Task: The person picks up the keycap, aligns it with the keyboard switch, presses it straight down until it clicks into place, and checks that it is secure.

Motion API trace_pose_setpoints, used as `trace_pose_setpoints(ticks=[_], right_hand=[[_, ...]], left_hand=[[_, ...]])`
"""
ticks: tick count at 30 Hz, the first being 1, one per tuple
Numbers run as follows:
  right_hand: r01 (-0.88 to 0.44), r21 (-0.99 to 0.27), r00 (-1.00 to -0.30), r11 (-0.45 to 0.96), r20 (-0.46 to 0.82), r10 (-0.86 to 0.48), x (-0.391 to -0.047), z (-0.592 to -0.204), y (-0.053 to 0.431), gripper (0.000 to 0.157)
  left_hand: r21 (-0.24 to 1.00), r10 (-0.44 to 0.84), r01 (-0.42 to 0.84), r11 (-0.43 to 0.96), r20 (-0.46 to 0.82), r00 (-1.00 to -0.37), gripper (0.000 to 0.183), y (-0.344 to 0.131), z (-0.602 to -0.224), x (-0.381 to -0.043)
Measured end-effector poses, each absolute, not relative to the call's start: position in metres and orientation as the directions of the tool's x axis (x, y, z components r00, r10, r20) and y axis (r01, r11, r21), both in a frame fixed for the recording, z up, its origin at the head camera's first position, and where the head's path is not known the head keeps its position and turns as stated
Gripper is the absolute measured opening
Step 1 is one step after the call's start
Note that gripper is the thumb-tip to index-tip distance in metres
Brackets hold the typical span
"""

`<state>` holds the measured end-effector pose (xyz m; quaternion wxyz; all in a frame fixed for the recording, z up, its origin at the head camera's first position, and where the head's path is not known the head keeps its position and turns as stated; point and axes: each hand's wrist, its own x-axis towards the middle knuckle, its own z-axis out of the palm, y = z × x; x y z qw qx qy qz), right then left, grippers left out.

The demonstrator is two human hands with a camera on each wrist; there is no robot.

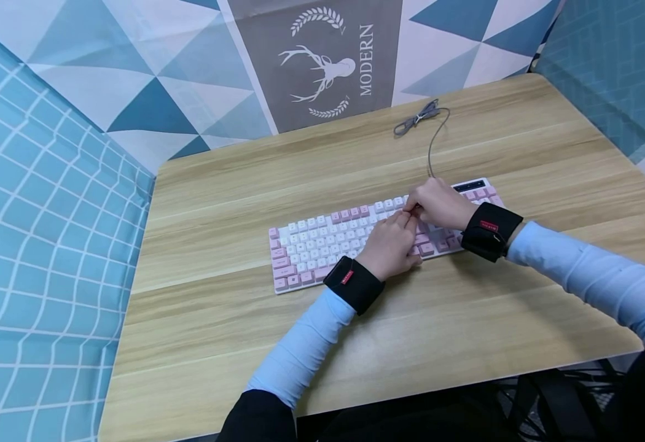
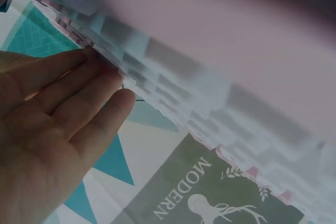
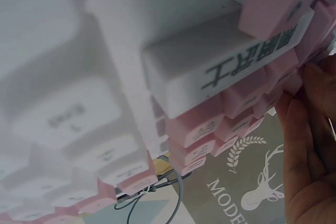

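Observation:
A pink-and-white keyboard lies on the wooden table, slightly slanted. My left hand rests over its right-middle keys, fingertips close to those of the right hand; in the left wrist view the fingers are nearly straight and touch the keys' edge. My right hand reaches in from the right with bent fingers. Close up in the right wrist view, the right thumb and a finger pinch a small pink keycap among the pink keys. In the head view the hands cover that spot.
A grey cable runs from the keyboard's back edge to a tied bundle near the table's rear. Patterned cloth hangs behind the table, and a blue checked curtain is at the left. The table's front edge borders the person's lap.

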<state>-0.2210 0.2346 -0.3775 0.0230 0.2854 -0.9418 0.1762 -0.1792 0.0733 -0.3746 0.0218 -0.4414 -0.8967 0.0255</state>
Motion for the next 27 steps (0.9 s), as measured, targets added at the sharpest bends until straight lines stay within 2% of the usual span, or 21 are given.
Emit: trace_pose_setpoints(ticks=[9,16,21,27], right_hand=[[-0.554,-0.306,-0.831,0.775,0.147,-0.536,-0.2201,-0.3783,0.2344,0.026],[-0.546,-0.324,-0.835,0.773,0.135,-0.533,-0.2127,-0.3821,0.2376,0.026],[-0.564,-0.316,-0.824,0.763,0.156,-0.544,-0.2146,-0.3812,0.2354,0.027],[-0.55,-0.289,-0.834,0.783,0.142,-0.534,-0.2125,-0.3855,0.2323,0.021]], left_hand=[[-0.002,0.789,0.789,0.614,0.012,-0.614,0.073,0.0728,-0.3729,-0.1807],[-0.064,0.793,0.791,0.609,0.029,-0.608,0.078,0.0744,-0.3783,-0.1753],[-0.07,0.774,0.771,0.633,0.024,-0.633,0.078,0.0766,-0.3776,-0.1749],[-0.098,0.754,0.75,0.654,0.007,-0.657,0.083,0.0778,-0.3813,-0.1712]])
